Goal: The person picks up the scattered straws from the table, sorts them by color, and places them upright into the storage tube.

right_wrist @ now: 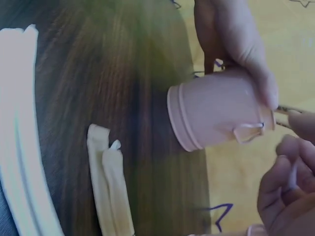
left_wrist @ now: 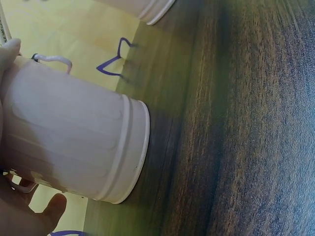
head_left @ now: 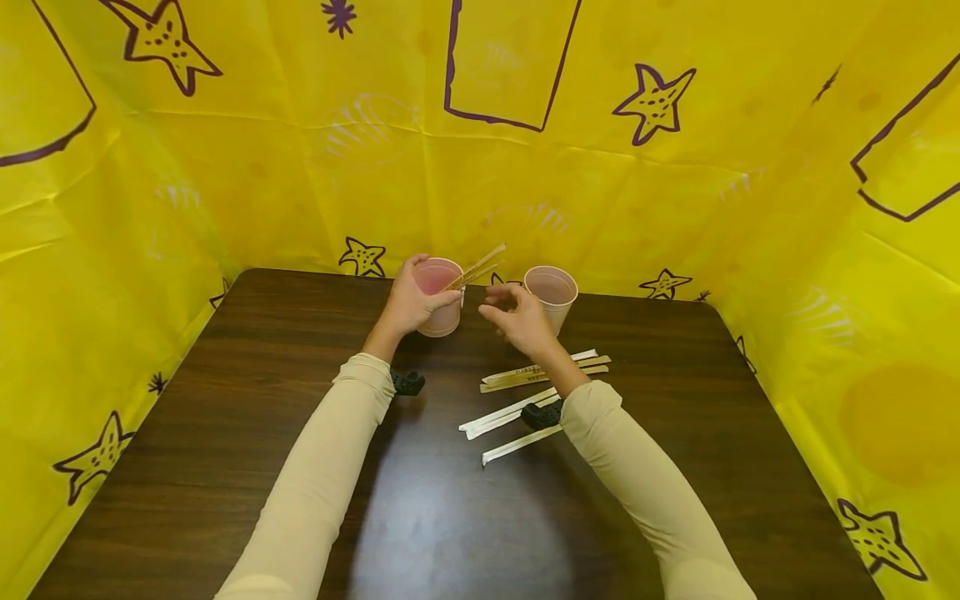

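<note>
My left hand grips a pink cup at the table's back edge, thumb at the rim. Thin brown paper-wrapped sticks lean out of this cup toward the right. The left wrist view has the cup's side, with a small handle on it, and part of the hand below. Just right of the cup, my right hand hovers with fingers loosely bent and nothing clearly held. In the right wrist view its fingers appear near the cup and the stick ends.
A second pink cup stands behind my right hand. Several brown wrapped sticks and white wrapped sticks lie on the dark wooden table, partly under my right forearm. Yellow patterned sheeting surrounds the back and sides.
</note>
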Demonstrator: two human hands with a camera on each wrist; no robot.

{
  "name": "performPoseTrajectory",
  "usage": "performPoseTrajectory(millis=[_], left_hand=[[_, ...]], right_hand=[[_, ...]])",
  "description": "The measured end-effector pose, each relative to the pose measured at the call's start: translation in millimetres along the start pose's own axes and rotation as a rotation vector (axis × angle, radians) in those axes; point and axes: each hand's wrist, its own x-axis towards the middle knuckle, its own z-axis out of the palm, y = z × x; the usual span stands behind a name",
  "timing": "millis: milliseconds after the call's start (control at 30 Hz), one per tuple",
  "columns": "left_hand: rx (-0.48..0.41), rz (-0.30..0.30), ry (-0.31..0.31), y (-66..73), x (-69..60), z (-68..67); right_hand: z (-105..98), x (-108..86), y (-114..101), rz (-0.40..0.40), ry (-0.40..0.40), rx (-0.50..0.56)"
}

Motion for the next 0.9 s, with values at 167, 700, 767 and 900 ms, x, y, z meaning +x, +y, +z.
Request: performPoseTrajectory(millis=[167,700,767,900], left_hand=[[-0.005,0.003,-0.005,-0.7,1.2,-0.1],[-0.024,0.021,0.002,0.6,2.1,-2.9],[-0.028,0.017,0.0,0.7,1.8,-2.8],[-0.037,0.009,-0.004,0.4,1.2,-1.4]], right_hand=[[-9.6,-16.2,4.9,-0.053,-0.079,-0.162],[-37.5,-72.2,42.4,-0.095,-0.18,-0.56],[-38.2,-76.4,45.9,-0.101,-0.186,-0.588],[-38.8,-81.7,52.5,-0.113,-0.192,-0.633]])
